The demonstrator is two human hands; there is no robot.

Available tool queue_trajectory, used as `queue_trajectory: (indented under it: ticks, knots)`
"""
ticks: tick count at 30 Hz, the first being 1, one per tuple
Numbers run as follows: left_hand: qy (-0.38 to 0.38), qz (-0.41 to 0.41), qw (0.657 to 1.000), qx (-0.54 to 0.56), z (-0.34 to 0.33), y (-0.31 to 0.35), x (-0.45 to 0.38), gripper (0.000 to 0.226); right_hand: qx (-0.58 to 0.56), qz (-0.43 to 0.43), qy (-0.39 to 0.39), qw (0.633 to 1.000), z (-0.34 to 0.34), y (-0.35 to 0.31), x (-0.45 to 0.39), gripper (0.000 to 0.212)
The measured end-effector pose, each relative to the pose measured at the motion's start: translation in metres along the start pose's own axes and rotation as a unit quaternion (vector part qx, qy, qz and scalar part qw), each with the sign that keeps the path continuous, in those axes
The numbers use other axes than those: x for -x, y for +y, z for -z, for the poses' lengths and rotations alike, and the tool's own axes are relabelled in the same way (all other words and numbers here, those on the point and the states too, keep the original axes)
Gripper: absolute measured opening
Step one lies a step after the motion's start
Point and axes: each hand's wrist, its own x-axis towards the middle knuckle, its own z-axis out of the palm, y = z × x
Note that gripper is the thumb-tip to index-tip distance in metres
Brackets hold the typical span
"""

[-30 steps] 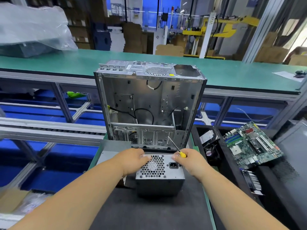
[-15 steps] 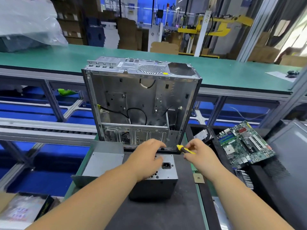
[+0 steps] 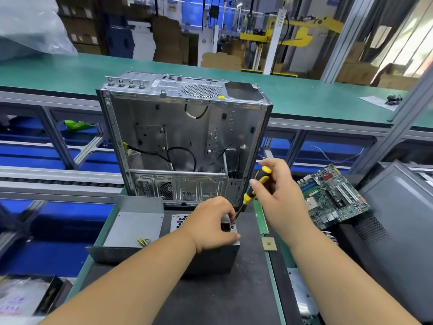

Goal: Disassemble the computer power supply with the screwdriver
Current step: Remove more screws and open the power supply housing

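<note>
A grey metal power supply (image 3: 210,259) stands on the black mat, its vented face with the power socket turned up. My left hand (image 3: 212,222) lies over that top face and grips its right edge. My right hand (image 3: 276,191) holds a yellow-and-black screwdriver (image 3: 254,188) upright and tilted. Its tip comes down at the top right corner of the power supply, just beside my left fingers. Most of the vent grille is hidden under my left hand.
An empty open computer case (image 3: 185,141) stands upright just behind. A grey metal cover (image 3: 133,228) lies to the left. A RAM stick (image 3: 261,219), a small chip (image 3: 269,243) and a motherboard (image 3: 332,195) lie to the right. A dark panel (image 3: 403,231) leans at far right.
My right hand has raised the screwdriver from near level to upright and set its tip on the power supply's corner. My left hand has slid right over the top face.
</note>
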Motion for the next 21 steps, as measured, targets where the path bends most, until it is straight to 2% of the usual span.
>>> queue_trajectory:
  ticks: [4, 8, 14, 21]
  knots:
    - [0.004, 0.037, 0.999, 0.039, 0.0011, -0.0017, -0.0012, 0.021, 0.062, 0.047, -0.041, 0.996, -0.0071, -0.0013, 0.0010, 0.031]
    - [-0.005, 0.049, 0.998, 0.049, 0.0012, -0.0022, -0.0016, 0.018, 0.080, 0.057, -0.050, 0.994, -0.0093, 0.0000, 0.0021, 0.030]
    - [-0.015, 0.058, 0.996, 0.059, 0.0005, -0.0020, -0.0013, 0.017, 0.082, 0.063, -0.058, 0.993, -0.0089, 0.0040, 0.0031, 0.029]
    - [-0.013, 0.062, 0.995, 0.074, -0.0005, -0.0035, -0.0011, 0.016, 0.073, 0.053, -0.104, 0.991, -0.0080, 0.0026, 0.0025, 0.030]
